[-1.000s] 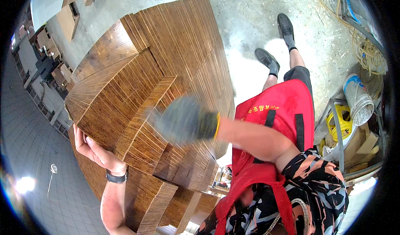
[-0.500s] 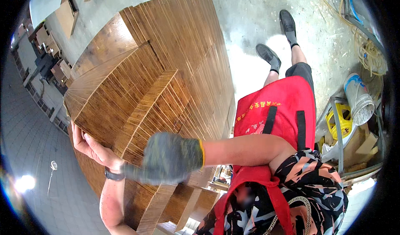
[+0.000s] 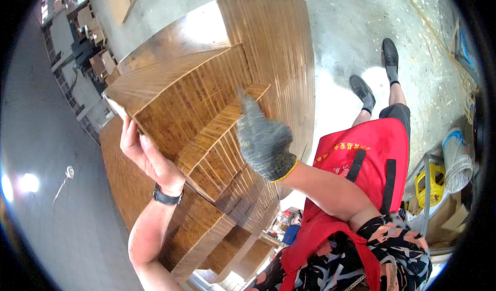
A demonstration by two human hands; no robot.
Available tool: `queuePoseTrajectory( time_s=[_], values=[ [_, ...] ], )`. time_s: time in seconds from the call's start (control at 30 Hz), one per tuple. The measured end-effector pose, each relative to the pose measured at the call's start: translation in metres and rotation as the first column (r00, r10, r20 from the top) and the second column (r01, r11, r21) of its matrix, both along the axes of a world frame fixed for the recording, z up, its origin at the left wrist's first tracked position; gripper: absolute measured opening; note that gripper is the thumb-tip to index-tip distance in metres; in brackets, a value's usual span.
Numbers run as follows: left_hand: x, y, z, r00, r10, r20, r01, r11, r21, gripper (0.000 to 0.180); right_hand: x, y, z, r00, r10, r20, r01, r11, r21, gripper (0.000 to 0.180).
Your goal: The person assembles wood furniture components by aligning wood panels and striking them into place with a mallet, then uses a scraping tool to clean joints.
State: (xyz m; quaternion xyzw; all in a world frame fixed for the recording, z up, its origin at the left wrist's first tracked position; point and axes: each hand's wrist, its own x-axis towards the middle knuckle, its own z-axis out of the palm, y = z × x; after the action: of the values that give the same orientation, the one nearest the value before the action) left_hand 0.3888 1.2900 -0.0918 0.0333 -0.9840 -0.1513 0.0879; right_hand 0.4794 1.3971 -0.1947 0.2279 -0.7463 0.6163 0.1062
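Note:
A large brown wooden furniture piece (image 3: 281, 48) with glossy, streaked grain fills the middle, built of stepped box-like parts. My bare left hand (image 3: 150, 151), with a dark watch at the wrist, grips the near left corner of a protruding wooden box (image 3: 201, 102). Its thumb presses the edge while the fingers curl round the far side. My right hand (image 3: 266, 141) wears a grey knit glove with a yellow cuff and hovers beside the box's lower ledge (image 3: 222, 123). Its fingers are closed; a thin, blurred tip sticks out at the top, too smeared to name.
A white bucket (image 3: 458, 162) and a yellow plastic container (image 3: 430, 184) sit at a metal-framed rack (image 3: 424, 187) on the right. Cardboard pieces (image 3: 121, 2) lie on the concrete floor (image 3: 341, 22) at the far left. My red apron (image 3: 356, 167) hangs in front of me.
My gloved right hand has moved up and right, away from my left wrist to the box's ledge. The view has shifted, and my left hand keeps its hold on the corner.

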Motion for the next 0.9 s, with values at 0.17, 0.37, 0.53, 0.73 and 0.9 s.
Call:
queuePoseTrajectory(
  time_s=[0.17,0.37,0.53,0.73,0.9],
  values=[
    [-0.004,0.001,0.002,0.999,-0.035,-0.005,0.035,0.998,-0.057,0.034,-0.026,0.042,0.063,0.976,0.216,0.024,-0.181,0.869,-0.461,0.028],
    [-0.003,-0.002,-0.002,0.997,-0.027,-0.066,0.019,0.993,-0.115,0.034,-0.006,0.021,0.043,0.994,-0.103,0.048,0.095,0.986,0.135,0.018],
    [-0.006,-0.008,0.003,0.999,-0.023,-0.031,0.018,0.988,-0.156,0.033,-0.024,0.027,0.069,0.98,0.193,0.054,-0.119,0.773,-0.623,0.023],
    [0.002,-0.005,0.011,0.999,0.031,-0.037,-0.036,0.988,-0.149,0.032,-0.053,0.065,-0.021,0.889,0.121,0.441,-0.081,0.991,-0.107,0.051],
    [-0.001,-0.012,0.013,1.0,-0.017,0.013,0.019,0.975,-0.219,0.033,-0.05,0.073,0.06,0.774,0.62,0.125,-0.564,0.766,-0.307,0.05]
  ],
)
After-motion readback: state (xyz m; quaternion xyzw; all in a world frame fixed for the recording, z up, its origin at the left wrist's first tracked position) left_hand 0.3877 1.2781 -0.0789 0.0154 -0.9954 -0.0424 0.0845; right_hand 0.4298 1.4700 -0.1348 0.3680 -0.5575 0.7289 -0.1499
